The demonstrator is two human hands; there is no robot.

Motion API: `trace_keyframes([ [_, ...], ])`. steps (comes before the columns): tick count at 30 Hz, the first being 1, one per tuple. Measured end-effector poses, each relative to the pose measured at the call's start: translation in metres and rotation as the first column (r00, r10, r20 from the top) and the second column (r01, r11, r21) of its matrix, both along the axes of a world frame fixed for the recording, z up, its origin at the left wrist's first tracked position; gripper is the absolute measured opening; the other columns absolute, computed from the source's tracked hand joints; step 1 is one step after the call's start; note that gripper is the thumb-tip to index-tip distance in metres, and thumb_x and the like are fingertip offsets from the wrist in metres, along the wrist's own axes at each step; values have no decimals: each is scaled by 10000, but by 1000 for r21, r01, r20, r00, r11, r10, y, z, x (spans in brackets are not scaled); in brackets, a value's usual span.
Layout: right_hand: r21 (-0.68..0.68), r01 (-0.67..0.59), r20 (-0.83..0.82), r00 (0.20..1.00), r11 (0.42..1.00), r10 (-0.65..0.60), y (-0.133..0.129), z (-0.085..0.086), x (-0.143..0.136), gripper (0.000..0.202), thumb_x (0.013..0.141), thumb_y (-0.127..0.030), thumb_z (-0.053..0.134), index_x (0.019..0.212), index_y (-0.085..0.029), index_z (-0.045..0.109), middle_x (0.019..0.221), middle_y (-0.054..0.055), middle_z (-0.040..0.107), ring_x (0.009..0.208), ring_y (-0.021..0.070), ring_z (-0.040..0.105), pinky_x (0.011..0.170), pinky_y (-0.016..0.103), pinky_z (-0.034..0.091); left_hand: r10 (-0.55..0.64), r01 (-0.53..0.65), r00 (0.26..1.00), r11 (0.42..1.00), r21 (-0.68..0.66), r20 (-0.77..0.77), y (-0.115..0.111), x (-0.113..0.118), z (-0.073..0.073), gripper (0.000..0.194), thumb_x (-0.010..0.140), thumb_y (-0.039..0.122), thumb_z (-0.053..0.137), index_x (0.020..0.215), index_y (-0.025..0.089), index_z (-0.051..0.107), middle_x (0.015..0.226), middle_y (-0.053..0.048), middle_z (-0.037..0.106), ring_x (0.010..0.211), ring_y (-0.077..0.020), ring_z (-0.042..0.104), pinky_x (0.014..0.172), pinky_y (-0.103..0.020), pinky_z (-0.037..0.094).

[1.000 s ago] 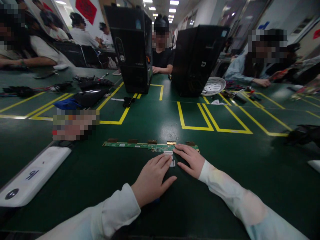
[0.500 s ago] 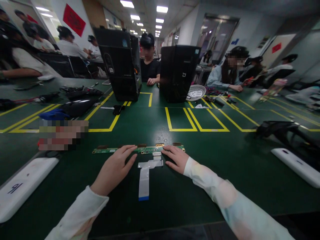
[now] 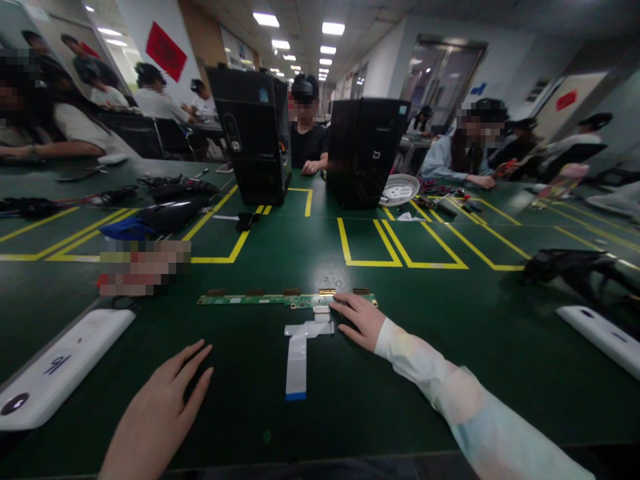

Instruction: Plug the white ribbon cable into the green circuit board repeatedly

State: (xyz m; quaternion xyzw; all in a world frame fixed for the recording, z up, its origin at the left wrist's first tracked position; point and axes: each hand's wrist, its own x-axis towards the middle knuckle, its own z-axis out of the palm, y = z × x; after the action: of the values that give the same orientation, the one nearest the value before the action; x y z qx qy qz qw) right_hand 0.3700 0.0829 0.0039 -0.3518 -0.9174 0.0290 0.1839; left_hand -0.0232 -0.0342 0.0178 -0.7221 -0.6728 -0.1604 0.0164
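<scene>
A long, narrow green circuit board (image 3: 270, 300) lies crosswise on the dark green table, with brown tabs along its far edge. Plugged in or lying at its near side is a white flat ribbon cable (image 3: 297, 360), folded near the board and ending in a blue strip. My right hand (image 3: 361, 320) rests over the board's right part with fingers stretched out, fingertips on or just above it. My left hand (image 3: 163, 403) is apart from the board, above the table at the near left, fingers extended and holding nothing.
Two black computer towers (image 3: 250, 137) (image 3: 367, 153) stand at the back, a person seated between them. White devices (image 3: 75, 363) (image 3: 603, 337) lie at both sides. A white basket (image 3: 400, 190) sits beside the right tower. Yellow tape (image 3: 215, 260) marks the table. Black cables (image 3: 570, 270) lie right.
My left hand has lifted off the board and drawn back toward the near left. My right hand stays at the board. The whole view has shifted slightly.
</scene>
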Motion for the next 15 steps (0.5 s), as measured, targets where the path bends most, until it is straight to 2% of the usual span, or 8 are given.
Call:
trace_keyframes([
  [4, 32, -34, -32, 999, 999, 35, -5, 8, -4, 436, 920, -301, 488, 1333, -161, 514, 1396, 180, 447, 1346, 301, 368, 1067, 524, 382, 58, -53, 996, 996, 72, -62, 2, 15, -1, 531, 918, 491, 326, 1233, 154, 590, 1259, -164, 601, 1152, -310, 581, 991, -487, 464],
  [9, -23, -81, 1, 997, 996, 81, -15, 20, -18, 420, 913, -351, 519, 1314, -234, 561, 1427, 147, 419, 1386, 312, 304, 1081, 550, 352, 66, -62, 994, 997, 51, -87, 15, 30, 6, 567, 926, 466, 307, 1229, 87, 599, 1251, -201, 593, 1143, -335, 571, 963, -485, 476],
  [15, -78, 2, 96, 995, 997, 6, -15, 19, -25, 500, 912, -445, 536, 1377, -262, 517, 1505, 152, 334, 1404, 327, 281, 1107, 558, 298, 60, -57, 994, 998, 27, -92, 25, 34, 5, 573, 937, 460, 305, 1266, 81, 581, 1281, -199, 576, 1161, -336, 554, 959, -490, 473],
])
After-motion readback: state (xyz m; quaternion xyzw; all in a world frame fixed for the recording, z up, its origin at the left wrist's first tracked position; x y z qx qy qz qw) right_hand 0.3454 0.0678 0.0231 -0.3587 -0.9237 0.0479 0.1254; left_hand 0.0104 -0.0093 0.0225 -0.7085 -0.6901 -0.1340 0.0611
